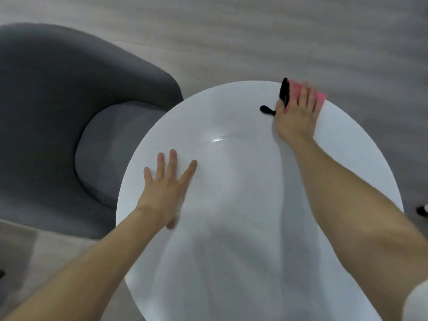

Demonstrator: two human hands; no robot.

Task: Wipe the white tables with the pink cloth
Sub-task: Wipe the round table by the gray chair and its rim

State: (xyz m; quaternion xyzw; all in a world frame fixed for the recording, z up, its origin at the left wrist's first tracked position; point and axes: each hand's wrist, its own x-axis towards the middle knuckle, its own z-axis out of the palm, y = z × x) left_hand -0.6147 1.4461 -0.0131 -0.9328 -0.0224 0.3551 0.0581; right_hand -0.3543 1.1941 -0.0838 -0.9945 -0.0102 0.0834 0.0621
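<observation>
A round white table (231, 193) fills the middle of the head view. My right hand (294, 114) presses the pink cloth (320, 96) flat against the table's far right edge, fingers spread over it, so only the cloth's far strip shows. A black object (283, 91) sits by the fingertips, with a second black piece (266, 109) beside the thumb. My left hand (166, 191) lies flat on the table's left side, palm down, fingers apart, holding nothing. A small glossy wet patch (217, 140) shines near the table's centre.
A grey upholstered armchair (69, 112) stands right against the table's left edge. Grey wood-look floor (231, 38) lies beyond the table. A pale rug (34, 246) shows at the lower left. A small dark object (421, 209) sits on the floor at the right.
</observation>
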